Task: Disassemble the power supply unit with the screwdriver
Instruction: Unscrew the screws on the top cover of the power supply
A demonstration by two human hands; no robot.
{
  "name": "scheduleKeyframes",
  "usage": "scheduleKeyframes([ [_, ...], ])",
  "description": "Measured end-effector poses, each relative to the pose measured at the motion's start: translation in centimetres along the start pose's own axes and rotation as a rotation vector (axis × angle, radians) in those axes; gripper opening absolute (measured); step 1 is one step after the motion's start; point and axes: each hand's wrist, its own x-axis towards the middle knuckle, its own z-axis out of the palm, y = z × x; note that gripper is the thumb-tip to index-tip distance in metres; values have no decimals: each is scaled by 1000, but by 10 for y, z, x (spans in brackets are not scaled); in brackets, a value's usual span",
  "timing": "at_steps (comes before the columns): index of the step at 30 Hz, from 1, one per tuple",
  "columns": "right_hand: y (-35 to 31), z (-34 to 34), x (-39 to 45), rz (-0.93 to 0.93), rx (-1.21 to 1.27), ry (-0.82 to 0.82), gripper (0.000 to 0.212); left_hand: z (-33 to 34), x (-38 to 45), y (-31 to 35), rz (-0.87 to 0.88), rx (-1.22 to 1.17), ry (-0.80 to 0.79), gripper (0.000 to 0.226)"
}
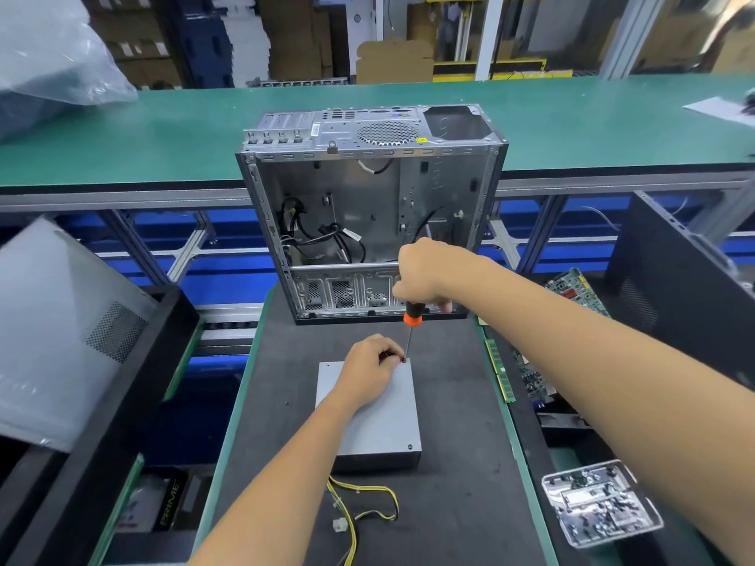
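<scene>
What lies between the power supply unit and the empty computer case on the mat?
In the head view, bare dark mat, crossed only by the screwdriver and both hands, left hand, right hand.

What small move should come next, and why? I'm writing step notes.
Probably turn the screwdriver to back out the corner screw: its tip sits there on the power supply, the right hand grips the handle, the left hand pinches beside the tip.
</scene>
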Motion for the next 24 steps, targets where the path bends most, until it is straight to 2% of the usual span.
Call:
scheduleKeyframes([
  [8,-13,-16,-1,-201,-213,-209,18,0,-4,0,18,-17,11,18],
  [13,-13,-17,0,-353,-243,-214,17,-1,-8,1,41,-27,6,14],
  [17,-7,-15,-4,-321,-134,-122,13,0,-7,2,11,-4,-11,12],
  [19,-6,-8,-4,-254,-105,-62,24,0,-6,3,3,-2,-8,11],
  [21,-6,-4,-3,-168,-197,-11,29,0,-6,4,-9,-9,-1,11],
  [24,-8,-4,-2,-120,-267,-3,26,0,-6,4,-19,-16,0,11],
])
